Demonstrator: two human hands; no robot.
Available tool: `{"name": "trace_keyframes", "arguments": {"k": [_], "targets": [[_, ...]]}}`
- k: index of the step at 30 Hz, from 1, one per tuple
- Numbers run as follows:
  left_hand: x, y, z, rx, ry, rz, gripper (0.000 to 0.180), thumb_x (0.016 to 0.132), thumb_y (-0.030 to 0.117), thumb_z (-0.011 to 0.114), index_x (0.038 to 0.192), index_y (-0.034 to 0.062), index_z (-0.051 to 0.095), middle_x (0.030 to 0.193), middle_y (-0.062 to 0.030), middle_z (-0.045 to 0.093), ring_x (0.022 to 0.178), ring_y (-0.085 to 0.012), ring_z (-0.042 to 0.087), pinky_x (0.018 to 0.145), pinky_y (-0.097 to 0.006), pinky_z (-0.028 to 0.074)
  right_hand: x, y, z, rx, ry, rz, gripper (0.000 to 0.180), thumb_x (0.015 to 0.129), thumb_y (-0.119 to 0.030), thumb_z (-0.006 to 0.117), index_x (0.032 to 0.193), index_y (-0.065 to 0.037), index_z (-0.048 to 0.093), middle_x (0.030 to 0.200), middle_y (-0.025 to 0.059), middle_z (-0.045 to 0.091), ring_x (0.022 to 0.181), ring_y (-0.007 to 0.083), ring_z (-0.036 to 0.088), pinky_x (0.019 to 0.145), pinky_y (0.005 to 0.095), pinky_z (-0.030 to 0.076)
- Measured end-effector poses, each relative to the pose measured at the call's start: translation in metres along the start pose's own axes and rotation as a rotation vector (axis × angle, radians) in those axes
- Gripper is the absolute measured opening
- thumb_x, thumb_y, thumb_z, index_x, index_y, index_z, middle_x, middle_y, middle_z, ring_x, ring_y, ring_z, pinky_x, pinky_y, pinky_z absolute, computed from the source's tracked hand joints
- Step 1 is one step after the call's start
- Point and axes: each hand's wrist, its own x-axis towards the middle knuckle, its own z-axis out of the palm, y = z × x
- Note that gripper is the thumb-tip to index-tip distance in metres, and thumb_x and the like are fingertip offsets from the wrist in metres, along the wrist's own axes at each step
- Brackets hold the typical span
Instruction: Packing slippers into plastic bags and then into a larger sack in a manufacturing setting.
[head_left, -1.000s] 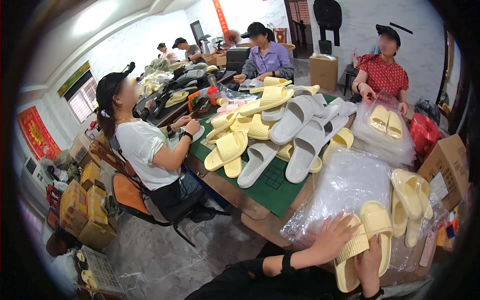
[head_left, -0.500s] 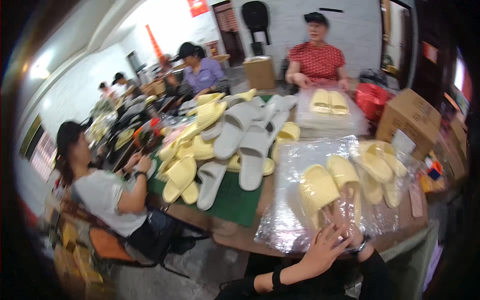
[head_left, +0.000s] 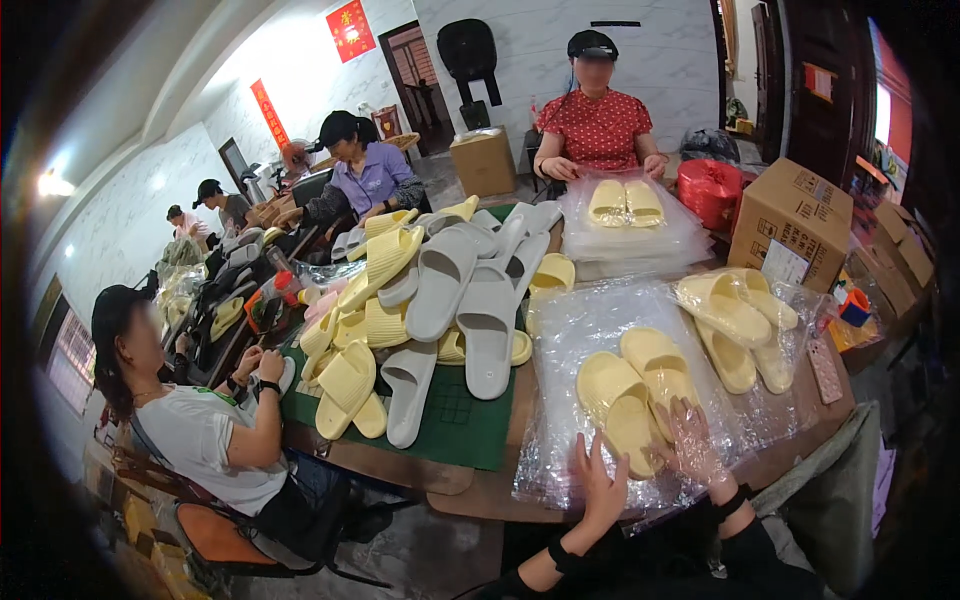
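Observation:
A pair of pale yellow slippers lies on a stack of clear plastic bags [head_left: 560,345] in front of me, a left slipper [head_left: 612,395] and a right slipper [head_left: 662,375] side by side, toes pointing away. My left hand [head_left: 602,485] is open beside the heel of the left slipper, fingers apart and pointing up. My right hand [head_left: 697,448] spreads its fingers at the heel of the right slipper. Clear film seems to cover this hand, and I cannot tell whether it presses on the slipper. Neither hand grips anything.
Bagged yellow slippers [head_left: 735,320] lie to the right, near a pink phone-like slab [head_left: 825,370]. Grey and yellow slippers [head_left: 488,320] pile up on a green mat [head_left: 455,425] to the left. A cardboard box [head_left: 795,225] stands far right. Co-workers sit opposite and at left.
My left hand has moved left, away from my right wrist, to the left slipper's heel. My right hand is now spread at the right slipper's heel. The whole view has shifted.

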Motion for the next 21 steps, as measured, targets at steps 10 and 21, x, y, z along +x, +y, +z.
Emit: {"name": "trace_keyframes", "arguments": {"k": [10, 21], "targets": [[0.023, -0.012, -0.001, -0.382, -0.062, -0.486, 0.084, 0.088, 0.01, 0.058, 0.144, 0.0015, -0.005, 0.121, -0.0246, 0.046, 0.1, -0.0227, 0.055, 0.078, -0.028, 0.05, 0.001, -0.027, 0.027, -0.205, 0.191, 0.126, 0.069, 0.084, -0.045, 0.054, 0.141, -0.014, 0.033, 0.143, 0.0265, 0.026, 0.134, 0.0474, 0.017, 0.101, 0.0688, 0.006], [0.011, -0.041, 0.008, -0.64, -0.09, -0.5, 0.035, 0.087, 0.014, 0.062, 0.117, -0.001, 0.05, 0.106, -0.01, 0.057, 0.095, -0.0153, 0.054, 0.084, -0.027, 0.043, -0.011, -0.038, 0.005, 0.15, 0.17, 0.27, 0.057, 0.084, -0.034, 0.056, 0.133, -0.008, 0.042, 0.133, 0.0229, 0.042, 0.126, 0.0395, 0.035, 0.102, 0.0515, 0.026]]}}
